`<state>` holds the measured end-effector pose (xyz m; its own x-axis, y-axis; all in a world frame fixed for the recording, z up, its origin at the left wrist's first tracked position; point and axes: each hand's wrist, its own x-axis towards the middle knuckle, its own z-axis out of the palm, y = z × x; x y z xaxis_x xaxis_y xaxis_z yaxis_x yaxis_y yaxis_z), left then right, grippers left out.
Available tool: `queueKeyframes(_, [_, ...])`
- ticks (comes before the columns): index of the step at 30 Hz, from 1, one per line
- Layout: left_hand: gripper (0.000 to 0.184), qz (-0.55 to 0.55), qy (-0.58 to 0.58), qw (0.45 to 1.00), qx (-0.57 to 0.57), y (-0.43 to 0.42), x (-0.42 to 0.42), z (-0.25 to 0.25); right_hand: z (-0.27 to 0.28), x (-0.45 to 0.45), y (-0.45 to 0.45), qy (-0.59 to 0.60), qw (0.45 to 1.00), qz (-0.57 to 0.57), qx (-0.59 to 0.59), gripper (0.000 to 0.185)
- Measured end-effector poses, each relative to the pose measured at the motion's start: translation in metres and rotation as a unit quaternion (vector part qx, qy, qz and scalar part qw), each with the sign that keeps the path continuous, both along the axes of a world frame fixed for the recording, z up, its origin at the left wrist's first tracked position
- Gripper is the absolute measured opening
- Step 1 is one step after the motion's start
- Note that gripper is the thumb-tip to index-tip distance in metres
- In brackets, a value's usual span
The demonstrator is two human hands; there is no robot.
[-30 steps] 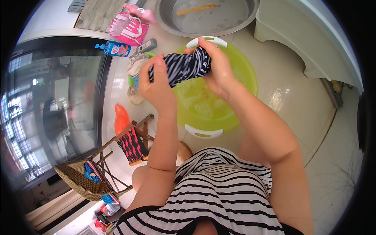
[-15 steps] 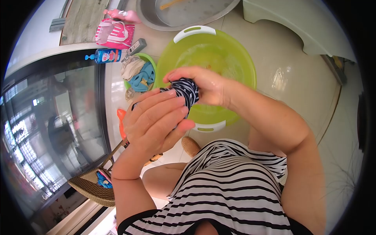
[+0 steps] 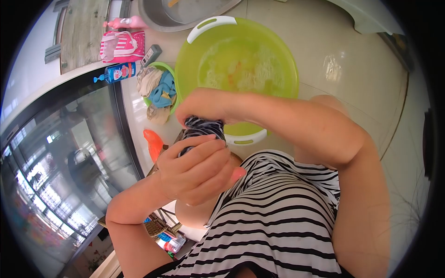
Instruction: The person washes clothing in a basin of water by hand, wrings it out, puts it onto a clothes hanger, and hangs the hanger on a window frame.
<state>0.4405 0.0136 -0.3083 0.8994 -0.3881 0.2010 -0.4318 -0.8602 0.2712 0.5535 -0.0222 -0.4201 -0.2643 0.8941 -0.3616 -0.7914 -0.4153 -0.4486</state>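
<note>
A bunched dark cloth with white stripes [image 3: 204, 128] is twisted between my two hands, in front of my body. My left hand [image 3: 199, 171] is closed around its lower end, fingers wrapped over the top. Gripping the upper end is my right hand [image 3: 201, 105], its back turned up and its fingers largely hidden. Just beyond the hands, a large green basin [image 3: 282, 60] with white handles holds some water with suds. Part of the cloth is covered by the fingers.
Left of the basin, a small green tub [image 3: 174, 74] holds beige and blue cloths [image 3: 162, 92]. Near it are a blue bottle [image 3: 121, 72], a pink bag [image 3: 123, 46] and a pink bottle [image 3: 127, 22]. A metal basin [image 3: 194, 23] stands beyond; a wicker basket [image 3: 160, 227] sits lower left.
My right hand has turned over, its back now upward, and the cloth is more tightly twisted. Both hands sit lower in view, nearer my body. The view has shifted slightly.
</note>
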Motion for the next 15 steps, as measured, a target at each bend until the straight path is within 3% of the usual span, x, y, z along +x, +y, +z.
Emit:
queueKeyframes(2, [0.017, -0.006, -0.008, 1.0, -0.014, -0.006, 0.004, -0.006, -0.004, -0.004, 0.004, -0.142, 0.987, 0.002, 0.07, 0.013])
queueKeyframes(6, [0.02, -0.045, 0.012, 0.998, -0.034, -0.012, 0.009, -0.013, -0.01, -0.01, 0.007, -0.182, 0.981, 0.032, 0.054, 0.013])
queueKeyframes(8, [0.02, -0.081, 0.03, 0.996, -0.026, -0.013, 0.011, -0.014, -0.02, -0.014, 0.012, -0.378, 0.896, 0.02, 0.233, 0.009])
queueKeyframes(9, [0.02, -0.08, 0.03, 0.996, -0.026, -0.015, 0.01, -0.015, -0.02, -0.013, 0.01, -0.377, 0.896, 0.021, 0.233, 0.009])
queueKeyframes(11, [0.019, -0.096, 0.049, 0.994, -0.009, -0.02, 0.01, -0.019, -0.019, -0.009, 0.007, -0.526, 0.778, 0.002, 0.343, 0.01])
queueKeyframes(15, [0.019, -0.113, 0.035, 0.993, 0.01, -0.026, 0.013, -0.029, -0.024, -0.013, 0.013, -0.568, 0.737, 0.006, 0.367, 0.011])
